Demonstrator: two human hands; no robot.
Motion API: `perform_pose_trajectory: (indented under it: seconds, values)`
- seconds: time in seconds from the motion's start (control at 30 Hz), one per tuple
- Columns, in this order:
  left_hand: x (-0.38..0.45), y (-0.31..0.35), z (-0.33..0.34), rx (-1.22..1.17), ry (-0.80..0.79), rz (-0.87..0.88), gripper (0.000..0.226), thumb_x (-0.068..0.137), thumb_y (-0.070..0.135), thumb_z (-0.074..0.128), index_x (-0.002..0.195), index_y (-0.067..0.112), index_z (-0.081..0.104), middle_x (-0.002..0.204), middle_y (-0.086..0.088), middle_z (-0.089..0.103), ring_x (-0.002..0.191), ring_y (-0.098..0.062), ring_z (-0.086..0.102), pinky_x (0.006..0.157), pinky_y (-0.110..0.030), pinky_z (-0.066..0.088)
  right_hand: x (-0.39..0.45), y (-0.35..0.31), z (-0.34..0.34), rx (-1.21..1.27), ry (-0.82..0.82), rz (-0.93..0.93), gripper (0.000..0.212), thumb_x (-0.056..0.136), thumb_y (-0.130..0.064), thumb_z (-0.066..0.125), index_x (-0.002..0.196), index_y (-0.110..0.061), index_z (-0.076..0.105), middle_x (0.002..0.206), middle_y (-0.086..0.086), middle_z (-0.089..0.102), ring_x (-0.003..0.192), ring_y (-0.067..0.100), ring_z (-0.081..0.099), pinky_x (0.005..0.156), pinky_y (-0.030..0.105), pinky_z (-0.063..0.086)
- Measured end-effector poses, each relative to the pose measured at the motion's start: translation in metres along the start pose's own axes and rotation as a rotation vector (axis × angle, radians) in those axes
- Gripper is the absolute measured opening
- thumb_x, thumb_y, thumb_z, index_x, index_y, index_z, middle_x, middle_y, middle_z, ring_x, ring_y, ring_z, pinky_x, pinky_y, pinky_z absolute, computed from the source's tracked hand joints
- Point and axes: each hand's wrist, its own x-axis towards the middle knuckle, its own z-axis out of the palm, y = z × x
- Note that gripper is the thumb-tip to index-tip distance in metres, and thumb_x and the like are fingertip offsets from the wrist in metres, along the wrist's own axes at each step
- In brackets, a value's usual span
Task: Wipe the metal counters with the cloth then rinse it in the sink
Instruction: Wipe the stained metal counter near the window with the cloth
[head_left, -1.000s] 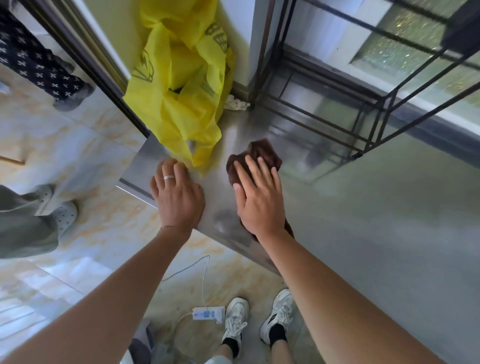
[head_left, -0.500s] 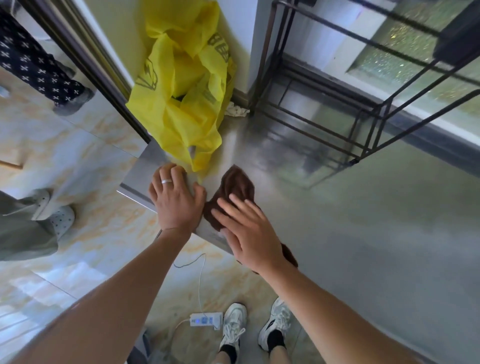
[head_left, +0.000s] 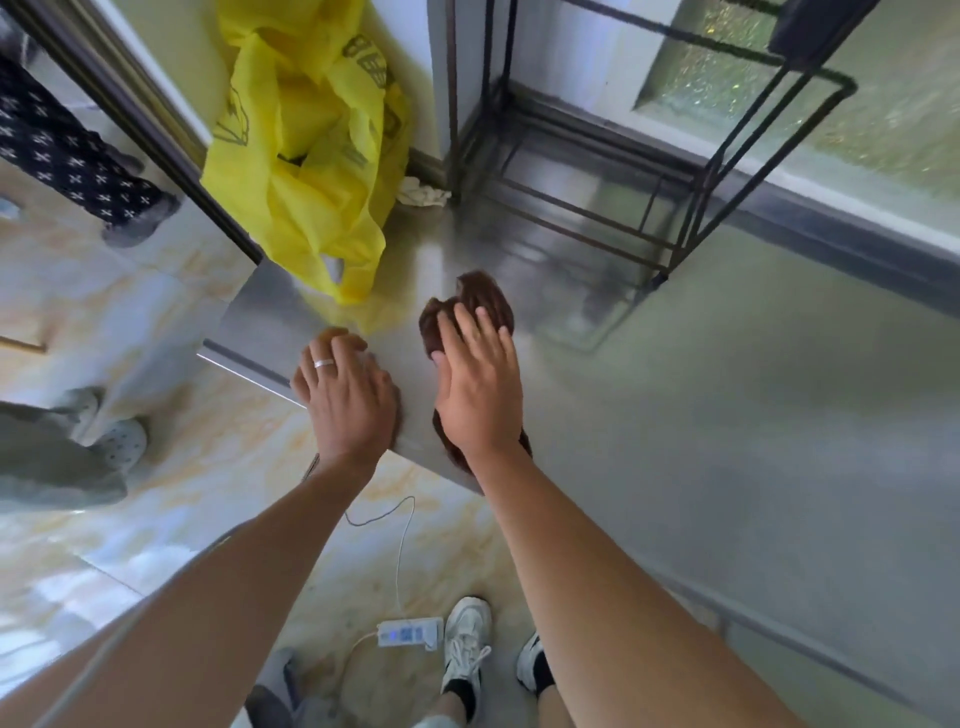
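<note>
Right hand, fingers flat, is pressing cloth on bench; left hand resting flat alongside. Wiping underway (rinsing still ahead; no sink in view).

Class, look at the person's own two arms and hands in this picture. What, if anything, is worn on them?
Both forearms are bare as far as the picture shows: no sleeves, watch or gloves. The left hand wears a plain silver-coloured ring on one finger. The right hand shows no ring or other jewellery.
</note>
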Motion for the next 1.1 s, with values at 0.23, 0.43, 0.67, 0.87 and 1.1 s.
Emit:
perform_pose_trajectory:
  seconds: [0.23,0.43,0.67,0.87,1.1]
  values:
    - [-0.068,0.082,0.025,-0.027,-0.159,0.289,0.029,0.081,0.020,0.046,0.106,0.009,0.055,0.122,-0.010,0.050,0.106,-0.032,0.045,0.095,-0.047,0.036,-0.043,0.103,-0.060,-0.141,0.078,0.219,0.043,0.108,-0.029,0.038,0.147,-0.017,0.052,0.157,0.003,0.046,0.150,0.026,0.035,0.124,0.044,0.024]
    - [-0.118,0.147,0.051,-0.069,-0.233,0.421,0.025,0.082,0.016,0.050,0.106,0.012,0.055,0.121,-0.007,0.051,0.106,-0.029,0.045,0.092,-0.043,0.034,-0.093,0.178,-0.114,-0.200,0.135,0.363,0.043,0.108,-0.027,0.038,0.148,-0.016,0.051,0.157,0.004,0.046,0.150,0.026,0.035,0.124,0.044,0.024]
    - [-0.171,0.212,0.075,-0.138,-0.322,0.545,0.026,0.080,0.010,0.057,0.105,0.012,0.056,0.124,-0.005,0.051,0.110,-0.027,0.045,0.096,-0.040,0.031,-0.152,0.244,-0.166,-0.245,0.130,0.488,0.045,0.109,-0.029,0.034,0.150,-0.018,0.047,0.160,0.003,0.042,0.152,0.025,0.030,0.124,0.044,0.023]
    - [-0.229,0.265,0.096,-0.194,-0.390,0.618,0.023,0.081,0.011,0.050,0.103,0.012,0.057,0.121,-0.004,0.052,0.108,-0.027,0.049,0.095,-0.041,0.036,-0.190,0.279,-0.197,-0.244,0.141,0.517,0.045,0.109,-0.029,0.035,0.151,-0.018,0.046,0.160,0.002,0.041,0.153,0.023,0.029,0.124,0.043,0.024]
    - [-0.277,0.325,0.119,-0.204,-0.433,0.666,0.022,0.081,0.008,0.052,0.102,0.012,0.058,0.119,-0.004,0.055,0.108,-0.026,0.050,0.097,-0.038,0.035,-0.236,0.335,-0.239,-0.262,0.186,0.577,0.045,0.109,-0.029,0.036,0.150,-0.017,0.048,0.159,0.003,0.043,0.152,0.024,0.031,0.125,0.042,0.023]
